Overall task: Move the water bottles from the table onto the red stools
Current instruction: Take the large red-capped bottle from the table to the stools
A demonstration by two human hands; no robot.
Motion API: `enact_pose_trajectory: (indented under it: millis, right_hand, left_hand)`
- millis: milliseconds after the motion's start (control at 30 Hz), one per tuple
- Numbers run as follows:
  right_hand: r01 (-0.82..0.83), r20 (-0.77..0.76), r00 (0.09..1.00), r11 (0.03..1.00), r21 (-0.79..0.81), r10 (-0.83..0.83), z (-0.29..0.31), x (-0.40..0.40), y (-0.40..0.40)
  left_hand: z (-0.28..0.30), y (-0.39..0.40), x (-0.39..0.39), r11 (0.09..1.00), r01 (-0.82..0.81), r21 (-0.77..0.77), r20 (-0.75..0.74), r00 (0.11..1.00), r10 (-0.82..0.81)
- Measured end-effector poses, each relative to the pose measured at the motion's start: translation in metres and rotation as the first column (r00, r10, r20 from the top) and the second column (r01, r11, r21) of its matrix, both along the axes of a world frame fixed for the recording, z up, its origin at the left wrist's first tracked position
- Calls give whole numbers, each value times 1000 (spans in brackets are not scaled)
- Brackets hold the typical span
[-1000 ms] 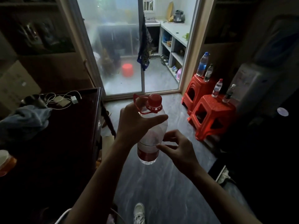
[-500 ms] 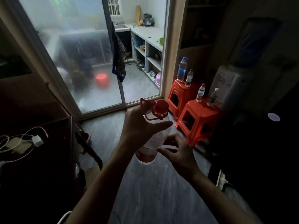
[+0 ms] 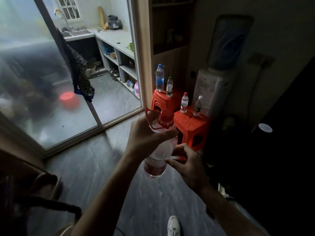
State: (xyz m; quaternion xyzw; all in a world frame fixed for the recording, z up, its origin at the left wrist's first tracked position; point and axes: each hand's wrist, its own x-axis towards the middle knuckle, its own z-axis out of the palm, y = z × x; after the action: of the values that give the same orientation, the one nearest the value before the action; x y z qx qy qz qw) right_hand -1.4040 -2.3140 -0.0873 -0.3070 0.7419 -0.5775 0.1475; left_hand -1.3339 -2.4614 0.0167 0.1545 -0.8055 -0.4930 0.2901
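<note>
My left hand (image 3: 146,135) grips the shoulder of a large clear water bottle (image 3: 158,154) with a red cap, a red carry handle and a red label, held in the air at mid-frame. My right hand (image 3: 189,166) is beside the bottle's lower body, fingertips touching it, fingers curled but not wrapped around. Beyond the bottle stand two red stools. The far stool (image 3: 163,101) carries a blue-capped bottle (image 3: 159,78) and a smaller green-label bottle (image 3: 169,87). The near stool (image 3: 190,123) carries a red-capped bottle (image 3: 184,103) and a white-capped bottle (image 3: 197,106).
A water dispenser (image 3: 213,89) stands right of the stools against the wall. A sliding glass door (image 3: 42,82) to the left opens onto a kitchen. My white shoe (image 3: 173,226) is on the grey floor. A dark table edge (image 3: 34,201) shows at bottom left.
The view has swung right and forward: the table has slid out to the left and the stools have come closer. The bottle stays in my left hand; my right hand has closed in on it.
</note>
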Motion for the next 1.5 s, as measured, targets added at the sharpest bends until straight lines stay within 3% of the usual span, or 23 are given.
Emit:
enact_pose_trajectory:
  millis: [300,767,1133,1333,1500]
  right_hand:
    - [76,25,997,997,-30,-75,4,-157,-32]
    - [183,83,980,983,-6,-182,-24,-304,-100]
    - [397,141,899,907,141,-416,-52,-443,-179]
    - [459,228,830,855,242,-510,-80,-496,-191]
    - [486,249,775,800,353,-581,-125,-526,-183]
  left_hand:
    - [5,-35,-163,998,55,12,6,998,-55]
    - [-20,-107,-331,990,138,40,67,988,-141]
    - [-61,-199,-507,933,316,171,154,927,-342]
    - [-97,-209,-578,899,423,114,207,875,-438]
    - [-153,-204,-616,880,443,169,266,839,-474]
